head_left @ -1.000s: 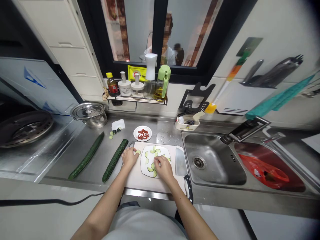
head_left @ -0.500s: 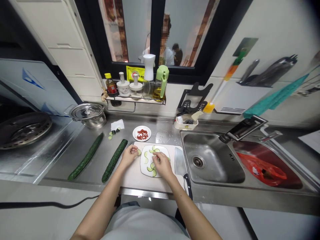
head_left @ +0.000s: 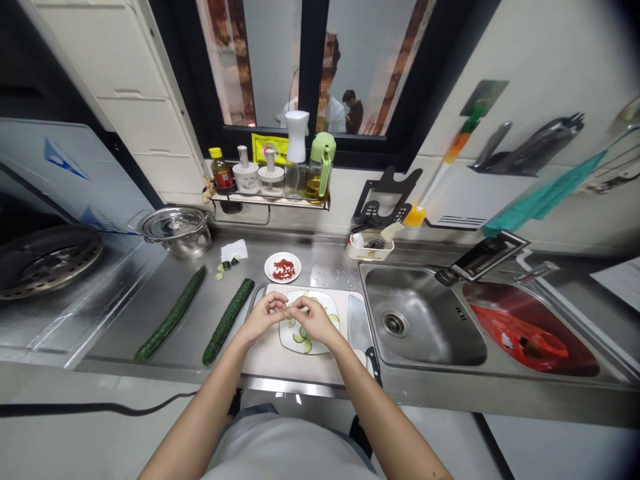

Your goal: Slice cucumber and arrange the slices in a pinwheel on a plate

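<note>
My left hand (head_left: 267,316) and my right hand (head_left: 311,321) meet fingertip to fingertip over the left side of a white plate (head_left: 287,341). Both are pinched around a thin cucumber slice, mostly hidden by the fingers. Several pale green cucumber slices (head_left: 306,345) lie on the plate, some overlapping, and my right hand covers part of them. Beneath the plate is a light cutting board (head_left: 265,369). A kitchen knife (head_left: 357,321) rests along the board's right side, its black handle toward me. Left of the board lies a whole cucumber (head_left: 229,323), with another cucumber (head_left: 173,317) farther left.
Behind the board stands a small dish (head_left: 269,272) of chopped red pieces (head_left: 284,269). Cucumber offcuts (head_left: 227,265) sit by a white tissue (head_left: 234,251). A lidded pot (head_left: 183,233) is at back left. The sink (head_left: 425,320) adjoins the board on the right; bottles line a wall rack (head_left: 295,199).
My right hand has moved left and up from the middle of the plate to meet my left hand. My left hand has shifted right, over the plate's edge.
</note>
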`<move>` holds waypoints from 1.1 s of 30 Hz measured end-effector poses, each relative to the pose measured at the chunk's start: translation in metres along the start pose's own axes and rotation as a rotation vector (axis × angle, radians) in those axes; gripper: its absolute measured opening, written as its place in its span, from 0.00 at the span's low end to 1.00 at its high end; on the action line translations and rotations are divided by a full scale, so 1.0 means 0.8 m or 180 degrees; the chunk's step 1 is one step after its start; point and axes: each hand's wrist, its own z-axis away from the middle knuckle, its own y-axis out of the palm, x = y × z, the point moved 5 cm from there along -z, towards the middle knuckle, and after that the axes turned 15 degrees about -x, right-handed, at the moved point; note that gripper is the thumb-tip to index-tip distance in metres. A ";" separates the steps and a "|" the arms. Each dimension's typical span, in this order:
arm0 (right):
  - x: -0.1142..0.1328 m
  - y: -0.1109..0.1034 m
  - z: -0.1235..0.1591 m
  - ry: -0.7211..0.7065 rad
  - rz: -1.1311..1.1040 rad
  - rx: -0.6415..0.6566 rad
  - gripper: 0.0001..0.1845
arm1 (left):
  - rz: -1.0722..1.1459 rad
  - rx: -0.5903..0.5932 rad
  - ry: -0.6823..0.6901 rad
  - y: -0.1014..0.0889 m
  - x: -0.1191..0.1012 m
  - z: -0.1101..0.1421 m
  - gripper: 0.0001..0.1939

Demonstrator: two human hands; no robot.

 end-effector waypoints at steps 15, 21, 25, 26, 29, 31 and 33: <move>0.008 -0.017 -0.005 -0.0351 -0.0076 0.0021 0.06 | 0.1398 0.0300 -0.1509 0.021 0.041 0.016 0.28; -0.019 -0.016 -0.011 -0.0043 -0.0099 0.0106 0.06 | 0.0763 -0.0036 -0.0863 0.006 0.023 0.009 0.29; -0.040 -0.012 -0.019 0.0154 0.0087 0.0134 0.08 | 0.0145 -0.0246 -0.0363 -0.002 0.025 -0.003 0.26; -0.044 -0.011 -0.022 0.0197 0.0205 0.0128 0.08 | -0.0023 -0.0312 -0.0249 -0.004 0.027 -0.007 0.24; -0.053 -0.008 -0.028 0.0279 0.0582 0.0130 0.07 | -0.0513 -0.0525 0.0070 -0.008 0.033 -0.016 0.19; -0.056 -0.004 -0.030 0.0254 0.0825 0.0152 0.06 | -0.0800 -0.0606 0.0232 -0.009 0.037 -0.019 0.14; -0.059 0.000 -0.031 0.0193 0.1058 0.0180 0.05 | -0.1096 -0.0621 0.0319 -0.009 0.043 -0.020 0.11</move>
